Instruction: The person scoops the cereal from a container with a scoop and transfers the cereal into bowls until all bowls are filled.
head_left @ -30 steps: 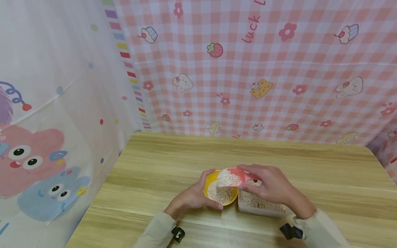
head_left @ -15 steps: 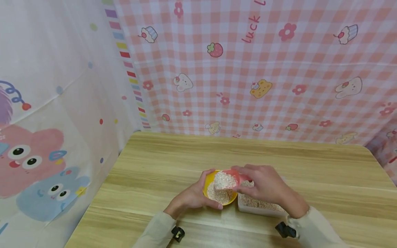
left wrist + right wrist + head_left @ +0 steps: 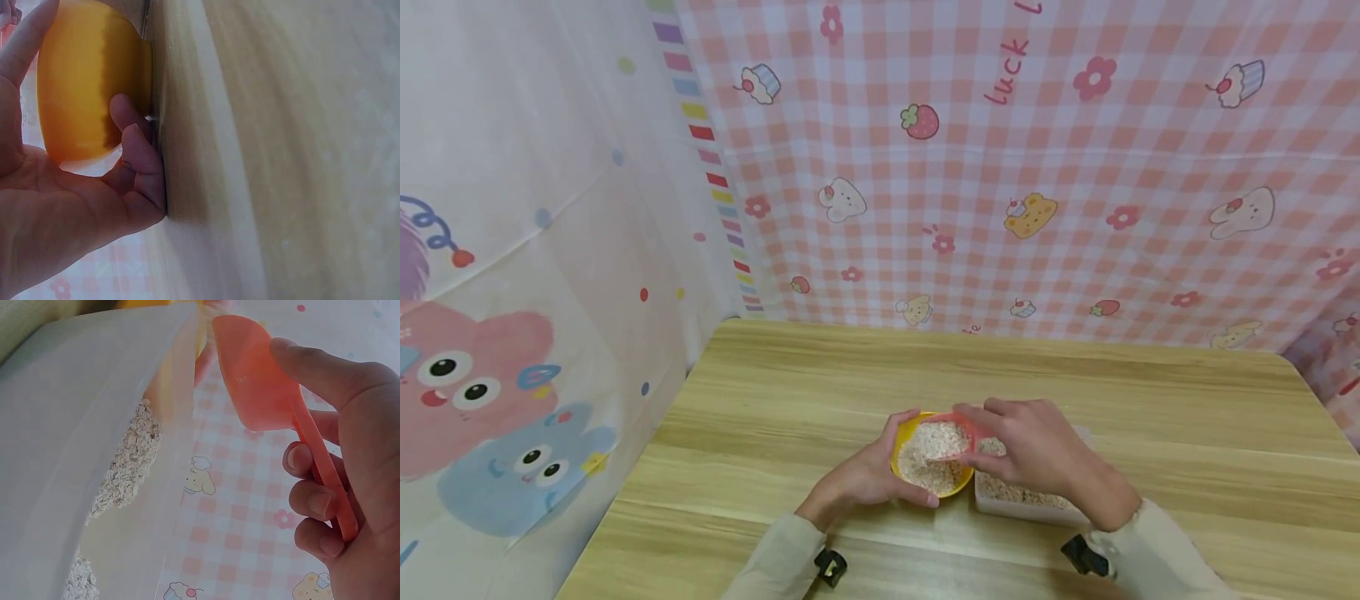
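Note:
My left hand (image 3: 872, 477) holds a yellow bowl (image 3: 908, 430) by its side, thumb along the near rim. In the left wrist view the bowl (image 3: 87, 81) stands on the tabletop, with fingers curled at its lower side. Pale flakes like oats (image 3: 928, 477) lie inside it. My right hand (image 3: 1041, 450) grips the handle of a pink scoop (image 3: 256, 378), which tilts over the bowl with a heap of flakes (image 3: 942, 437) at its mouth. Fingers wrap the handle while the thumb presses on the scoop's back in the right wrist view.
A translucent white container (image 3: 1026, 510) of the same flakes stands just right of the bowl, partly under my right hand. The wooden table (image 3: 820, 375) ends at a pink checked cloth (image 3: 970, 250) behind. Another printed cloth (image 3: 647, 208) hangs at the left.
My right hand has moved a little left and tipped the scoop further, so the flakes slide toward the bowl. The left hand and bowl have stayed in place.

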### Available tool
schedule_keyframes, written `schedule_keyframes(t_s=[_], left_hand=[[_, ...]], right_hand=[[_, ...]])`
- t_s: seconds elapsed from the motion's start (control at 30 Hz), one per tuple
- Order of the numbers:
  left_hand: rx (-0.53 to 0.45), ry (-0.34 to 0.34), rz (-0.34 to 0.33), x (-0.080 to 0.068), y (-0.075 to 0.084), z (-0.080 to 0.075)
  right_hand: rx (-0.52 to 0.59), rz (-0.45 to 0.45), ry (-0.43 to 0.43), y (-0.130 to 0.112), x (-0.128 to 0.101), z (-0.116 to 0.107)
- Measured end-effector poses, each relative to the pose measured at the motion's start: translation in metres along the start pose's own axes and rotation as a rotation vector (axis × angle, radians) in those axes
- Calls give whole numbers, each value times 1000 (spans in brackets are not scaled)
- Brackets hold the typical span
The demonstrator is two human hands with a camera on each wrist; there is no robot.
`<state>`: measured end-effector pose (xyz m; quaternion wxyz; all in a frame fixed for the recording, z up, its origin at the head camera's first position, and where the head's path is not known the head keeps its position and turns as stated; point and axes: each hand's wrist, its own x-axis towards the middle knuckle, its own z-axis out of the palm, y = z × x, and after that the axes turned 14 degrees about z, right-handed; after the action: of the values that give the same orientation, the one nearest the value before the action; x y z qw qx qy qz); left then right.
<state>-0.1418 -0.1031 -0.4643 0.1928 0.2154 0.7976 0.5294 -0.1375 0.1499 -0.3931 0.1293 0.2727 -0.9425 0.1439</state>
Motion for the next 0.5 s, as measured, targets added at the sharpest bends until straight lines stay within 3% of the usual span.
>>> schedule_keyframes(t_s=[0.5], left_hand=[[-13, 3, 15, 0, -2, 0]], right_hand=[[-27, -21, 9, -1, 6, -2]])
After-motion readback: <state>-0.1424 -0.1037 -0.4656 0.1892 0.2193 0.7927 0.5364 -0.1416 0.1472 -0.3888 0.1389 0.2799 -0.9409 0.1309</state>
